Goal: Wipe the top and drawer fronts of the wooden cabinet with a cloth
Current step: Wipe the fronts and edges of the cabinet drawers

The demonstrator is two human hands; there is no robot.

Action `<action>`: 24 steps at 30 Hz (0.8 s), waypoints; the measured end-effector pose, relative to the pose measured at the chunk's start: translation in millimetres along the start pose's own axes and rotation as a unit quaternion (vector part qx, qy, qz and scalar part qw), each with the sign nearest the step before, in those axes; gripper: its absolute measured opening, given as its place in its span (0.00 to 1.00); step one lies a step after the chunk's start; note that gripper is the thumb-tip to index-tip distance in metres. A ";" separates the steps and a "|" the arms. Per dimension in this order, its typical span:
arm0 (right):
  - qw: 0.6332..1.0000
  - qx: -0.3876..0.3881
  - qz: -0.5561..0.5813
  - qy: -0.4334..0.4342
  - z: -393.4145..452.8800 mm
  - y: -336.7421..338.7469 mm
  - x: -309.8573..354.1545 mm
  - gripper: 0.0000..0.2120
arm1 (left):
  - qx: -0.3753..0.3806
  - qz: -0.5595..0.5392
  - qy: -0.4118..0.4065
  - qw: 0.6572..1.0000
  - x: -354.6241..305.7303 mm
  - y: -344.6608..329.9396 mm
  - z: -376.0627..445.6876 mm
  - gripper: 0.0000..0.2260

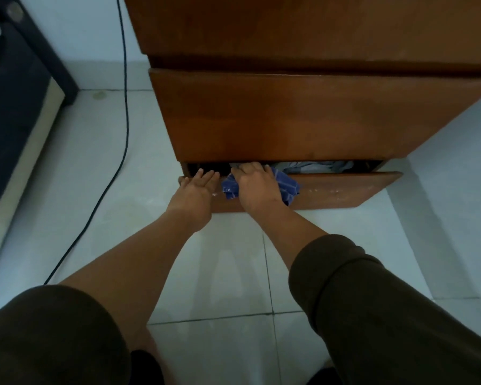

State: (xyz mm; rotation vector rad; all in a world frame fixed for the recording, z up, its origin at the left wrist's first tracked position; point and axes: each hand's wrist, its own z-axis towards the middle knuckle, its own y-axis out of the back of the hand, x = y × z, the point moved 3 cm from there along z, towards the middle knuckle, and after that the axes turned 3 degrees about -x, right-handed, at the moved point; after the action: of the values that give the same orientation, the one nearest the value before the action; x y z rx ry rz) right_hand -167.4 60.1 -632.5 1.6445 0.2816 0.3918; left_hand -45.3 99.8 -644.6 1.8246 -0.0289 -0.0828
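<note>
The wooden cabinet (pixel 303 118) rises in front of me with its bottom drawer (pixel 345 190) pulled slightly out. My right hand (pixel 256 187) presses a blue striped cloth (pixel 288 186) against the top edge and front of that drawer, fingers curled over the rim. My left hand (pixel 199 187) lies flat on the drawer's left end, fingers reaching over the rim, with nothing in it. Grey fabric (pixel 317 166) shows inside the drawer gap. Small pale specks dot the drawer front to the right of the cloth.
A black cable (pixel 124 107) runs down the wall and across the white tiled floor (pixel 233 259) left of the cabinet. Dark furniture with a pale edge (pixel 17 129) stands at the far left. My knees in dark shorts fill the bottom of the view.
</note>
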 end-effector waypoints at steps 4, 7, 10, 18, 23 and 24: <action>0.999 -0.001 -0.003 -0.045 -14.2 0.3 -55.2 0.21 | 0.022 -0.004 -0.036 0.999 -38.8 5.5 13.0 0.35; 0.996 -0.006 0.002 -0.089 -26.8 1.3 -101.0 0.22 | 0.042 -0.008 -0.081 0.996 -73.2 9.4 24.6 0.35; 0.992 -0.008 0.018 -0.122 -37.7 2.5 -138.4 0.22 | 0.053 -0.014 -0.114 0.992 -105.4 13.1 34.2 0.33; 0.976 -0.049 0.050 -0.206 -62.5 4.6 -217.9 0.22 | 0.058 0.017 -0.139 0.989 -186.8 11.6 56.2 0.34; 0.964 -0.091 0.076 -0.237 -66.9 1.4 -242.0 0.24 | 0.064 0.031 -0.110 0.991 -204.0 6.4 60.4 0.37; 0.962 -0.098 0.083 -0.240 -68.1 0.7 -244.8 0.24 | 0.068 0.029 -0.106 0.992 -203.9 5.9 59.8 0.37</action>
State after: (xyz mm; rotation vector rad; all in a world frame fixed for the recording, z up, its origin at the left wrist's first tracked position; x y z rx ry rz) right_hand -418.1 22.3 -647.7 1.5176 -0.2546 0.1301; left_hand -252.8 53.6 -645.4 1.9427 -0.2433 -0.2378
